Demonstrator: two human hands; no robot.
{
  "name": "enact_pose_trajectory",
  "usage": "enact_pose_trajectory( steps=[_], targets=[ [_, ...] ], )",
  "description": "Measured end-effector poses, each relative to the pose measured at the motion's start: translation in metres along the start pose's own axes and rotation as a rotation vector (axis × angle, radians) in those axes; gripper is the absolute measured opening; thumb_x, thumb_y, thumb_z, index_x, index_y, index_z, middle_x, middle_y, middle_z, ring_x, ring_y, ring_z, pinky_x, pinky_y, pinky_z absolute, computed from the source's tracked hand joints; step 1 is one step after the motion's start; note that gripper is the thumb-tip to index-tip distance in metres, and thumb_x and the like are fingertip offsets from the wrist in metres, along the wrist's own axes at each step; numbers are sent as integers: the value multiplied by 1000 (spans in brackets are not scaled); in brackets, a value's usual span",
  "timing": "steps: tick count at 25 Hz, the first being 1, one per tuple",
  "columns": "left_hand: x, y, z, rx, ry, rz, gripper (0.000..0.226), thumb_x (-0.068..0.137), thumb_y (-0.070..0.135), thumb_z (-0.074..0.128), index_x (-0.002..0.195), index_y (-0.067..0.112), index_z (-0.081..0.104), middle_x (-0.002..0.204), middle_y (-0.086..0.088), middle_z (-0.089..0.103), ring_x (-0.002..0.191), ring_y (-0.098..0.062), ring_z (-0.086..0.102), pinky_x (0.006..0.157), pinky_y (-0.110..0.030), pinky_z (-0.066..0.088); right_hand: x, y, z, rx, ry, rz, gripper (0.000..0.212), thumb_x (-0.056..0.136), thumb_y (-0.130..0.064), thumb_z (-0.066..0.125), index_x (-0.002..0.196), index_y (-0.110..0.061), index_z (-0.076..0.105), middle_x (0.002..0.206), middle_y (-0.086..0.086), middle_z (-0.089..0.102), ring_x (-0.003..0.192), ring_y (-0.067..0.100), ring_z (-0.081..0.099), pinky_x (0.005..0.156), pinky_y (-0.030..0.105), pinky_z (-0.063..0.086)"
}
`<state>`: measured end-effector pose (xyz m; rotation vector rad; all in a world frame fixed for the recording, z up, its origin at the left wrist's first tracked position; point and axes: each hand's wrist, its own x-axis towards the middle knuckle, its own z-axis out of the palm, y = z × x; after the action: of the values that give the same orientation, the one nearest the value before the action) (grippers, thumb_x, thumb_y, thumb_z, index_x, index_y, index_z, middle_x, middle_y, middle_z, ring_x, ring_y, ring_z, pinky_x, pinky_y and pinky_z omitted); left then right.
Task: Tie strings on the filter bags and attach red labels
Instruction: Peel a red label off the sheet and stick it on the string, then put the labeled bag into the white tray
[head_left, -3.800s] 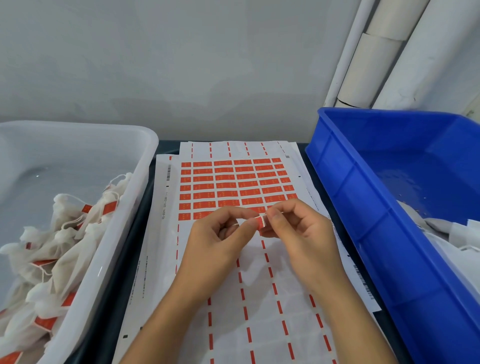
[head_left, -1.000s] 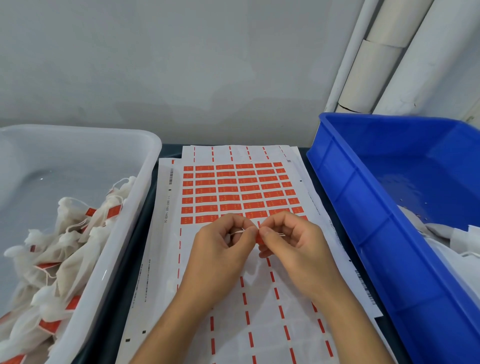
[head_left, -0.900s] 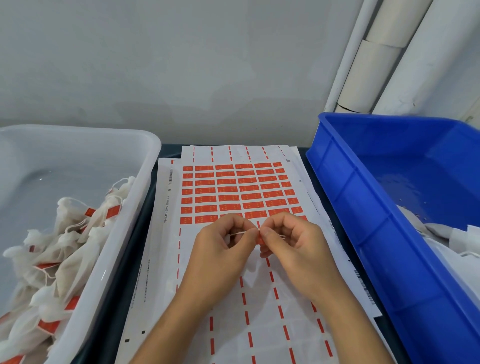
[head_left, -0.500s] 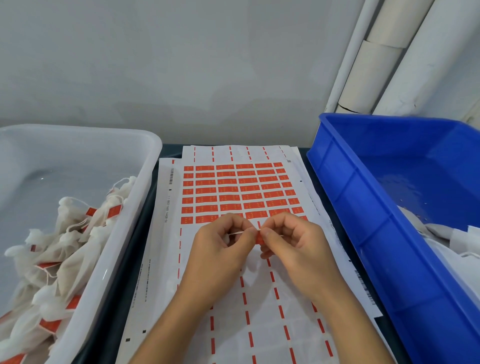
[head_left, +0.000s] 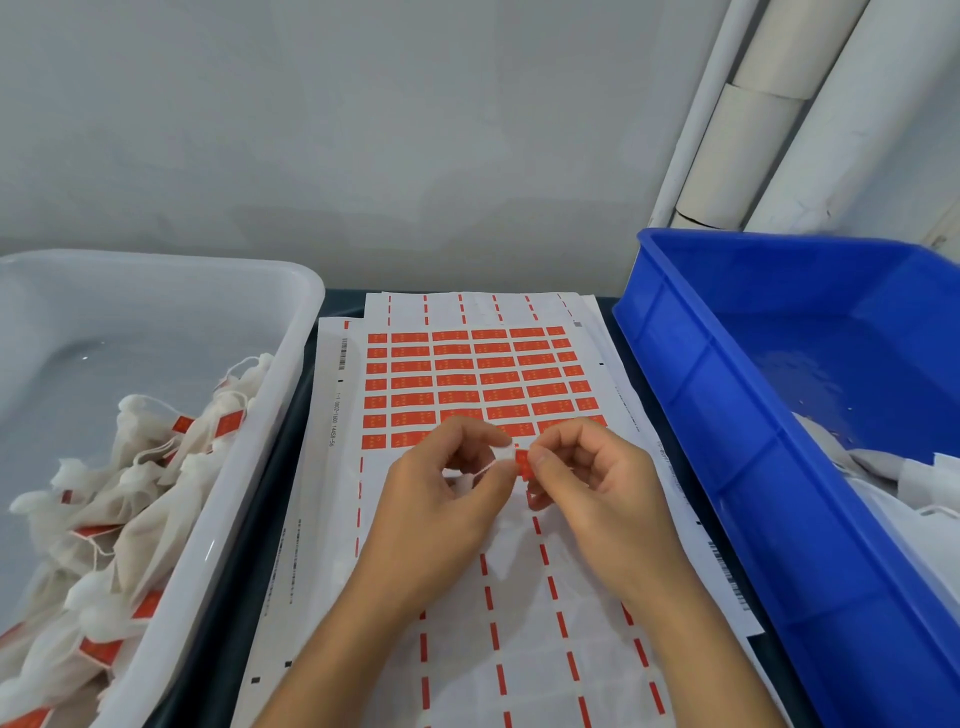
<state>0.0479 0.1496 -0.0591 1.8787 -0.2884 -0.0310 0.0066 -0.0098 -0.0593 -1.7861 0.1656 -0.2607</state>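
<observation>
Over the label sheet (head_left: 467, 384), both hands meet at one small red label (head_left: 523, 461). My left hand (head_left: 441, 499) pinches a thin white string (head_left: 480, 470) that leads to the label, thumb and forefinger closed on it. My right hand (head_left: 587, 483) pinches the red label from the right side. A white filter bag (head_left: 506, 540) lies under my hands, mostly hidden. The sheet carries rows of red labels at its far half; its near half is stripped down to red dashes.
A white tub (head_left: 249, 467) at the left holds a heap of filter bags with strings and red labels (head_left: 104, 509). A blue crate (head_left: 737, 467) at the right holds white bags (head_left: 893, 473) in its near corner. White pipes (head_left: 753, 119) stand against the wall behind.
Both hands stay in the same place over the sheet. The fingertips have shifted slightly around the label and string since a second ago.
</observation>
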Motion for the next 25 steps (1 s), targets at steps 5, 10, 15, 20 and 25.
enact_pose_trajectory(
  steps=[5,10,15,20,25],
  targets=[
    [2,0,-19,349,14,-20,17,93,39,72,96,47,58,90,30,61,87,7,62,56,-6,47,1,-2,0,-15,91,-22,9,94,-33,72,102,-35,67,102,-26,73,94,2,73,73,13,58],
    [-2,14,-32,339,57,65,13,95,38,71,92,44,60,88,26,64,94,17,57,59,-4,48,-3,-13,13,-181,8,-98,6,95,-34,71,99,-38,69,98,-29,70,100,-6,66,71,5,52],
    [-11,43,-53,312,166,239,17,97,27,68,94,40,58,93,22,62,91,1,63,70,-17,56,-5,-55,37,-255,-62,-250,10,95,-33,70,102,-40,67,96,-29,70,97,-8,66,75,4,52],
    [-16,69,-114,483,322,329,23,91,13,65,93,34,55,96,16,56,84,-3,58,69,-20,47,7,-104,88,-156,-145,-372,17,98,-20,68,106,-34,68,93,-24,71,92,-8,68,73,8,55],
    [7,68,-183,683,289,207,20,88,3,62,92,22,59,90,6,59,83,-13,59,70,-30,45,27,-118,155,-183,-231,-387,26,99,-16,64,121,-29,66,100,-20,72,94,-3,69,87,18,58]
  ],
)
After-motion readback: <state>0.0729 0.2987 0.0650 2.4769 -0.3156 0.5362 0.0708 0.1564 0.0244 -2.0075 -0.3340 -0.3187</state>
